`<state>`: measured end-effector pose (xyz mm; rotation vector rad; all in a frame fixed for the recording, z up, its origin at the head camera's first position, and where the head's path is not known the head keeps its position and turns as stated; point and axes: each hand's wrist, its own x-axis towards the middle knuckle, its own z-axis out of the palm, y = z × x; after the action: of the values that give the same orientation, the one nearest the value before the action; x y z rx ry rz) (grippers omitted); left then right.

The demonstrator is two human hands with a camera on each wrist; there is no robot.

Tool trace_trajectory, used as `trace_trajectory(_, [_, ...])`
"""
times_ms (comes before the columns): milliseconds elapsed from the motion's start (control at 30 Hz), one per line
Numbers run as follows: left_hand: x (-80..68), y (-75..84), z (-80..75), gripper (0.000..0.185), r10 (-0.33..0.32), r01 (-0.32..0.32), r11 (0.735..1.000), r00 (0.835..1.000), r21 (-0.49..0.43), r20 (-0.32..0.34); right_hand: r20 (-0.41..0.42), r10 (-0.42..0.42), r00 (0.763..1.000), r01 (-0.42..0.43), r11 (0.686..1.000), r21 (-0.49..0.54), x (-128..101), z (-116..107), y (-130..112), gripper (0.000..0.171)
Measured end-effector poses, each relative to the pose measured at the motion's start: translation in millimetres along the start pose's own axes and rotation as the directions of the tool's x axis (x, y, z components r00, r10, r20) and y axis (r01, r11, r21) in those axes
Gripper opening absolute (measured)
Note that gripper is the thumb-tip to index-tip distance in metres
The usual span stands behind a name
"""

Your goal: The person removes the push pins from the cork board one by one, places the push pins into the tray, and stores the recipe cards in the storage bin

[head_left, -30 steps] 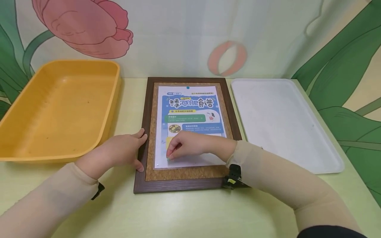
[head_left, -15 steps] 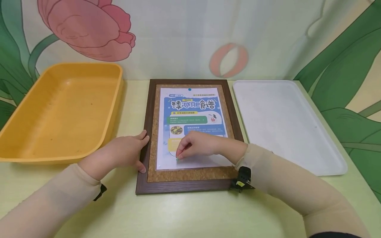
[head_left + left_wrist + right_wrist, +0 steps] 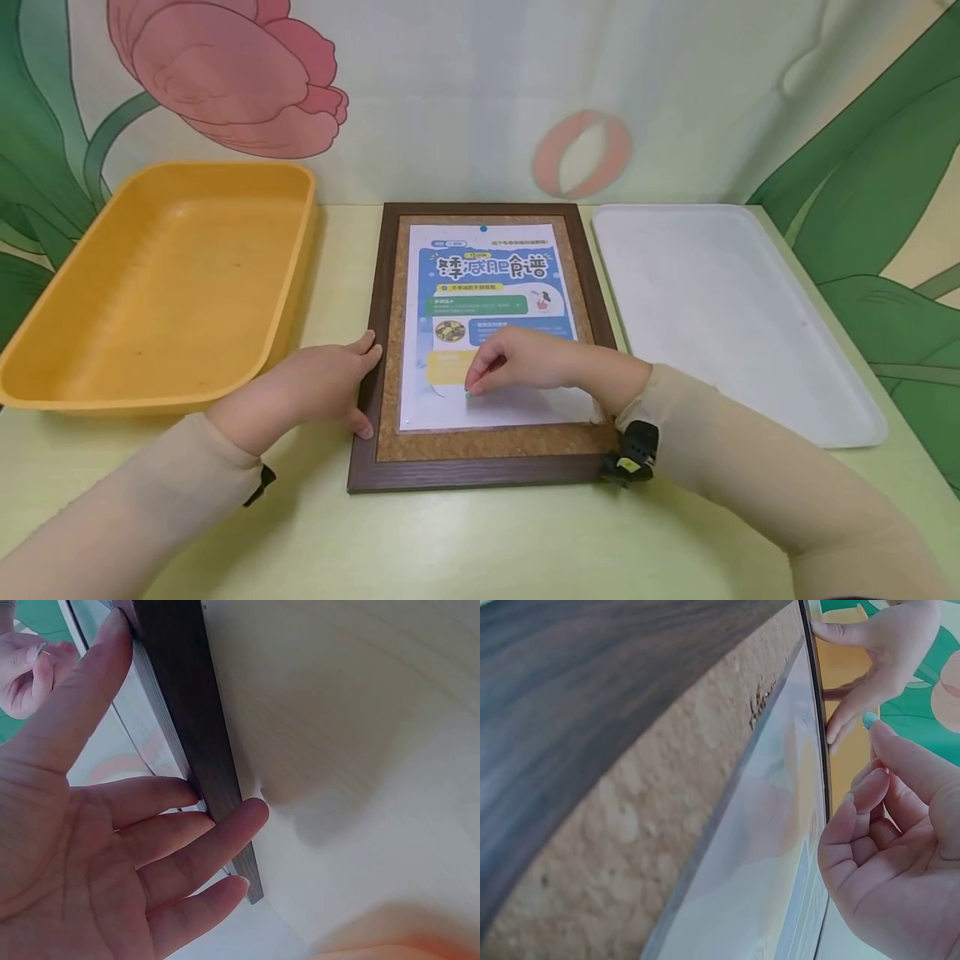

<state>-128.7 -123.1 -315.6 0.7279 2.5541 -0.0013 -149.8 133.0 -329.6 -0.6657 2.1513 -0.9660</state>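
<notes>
A poster with blue, green and yellow panels lies on a cork board in a dark brown frame. One teal push pin sits at the poster's top middle, and a small pale dot, perhaps a pin, shows at its lower left corner. My right hand, low over the poster, pinches another teal push pin between thumb and finger; whether it touches the paper I cannot tell. On the left side of the frame rests my left hand, its fingers extended in the left wrist view.
To the left stands a deep yellow tub, close to my left forearm. A shallow white tray lies right of the frame. Behind the light table hangs a curtain printed with flowers and leaves.
My right hand has moved rightward across the lower poster with the push pin, away from the lower left corner. The left hand stays on the frame. The whole head view has shifted slightly.
</notes>
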Motion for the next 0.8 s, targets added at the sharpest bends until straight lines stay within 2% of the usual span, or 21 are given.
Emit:
trace_trajectory(300, [1.9,2.0,-0.9,0.104,-0.019,0.02,1.0,1.0,-0.006,0.021,-0.025,0.025,0.999,-0.025,1.0,0.012,-10,-5,4,0.009])
trace_trajectory(800, [2.1,2.4,-0.9,0.104,-0.024,0.024,1.0,1.0,-0.006,0.014,-0.071,0.037,0.997,-0.038,0.999,-0.011,-23,-17,16,0.012])
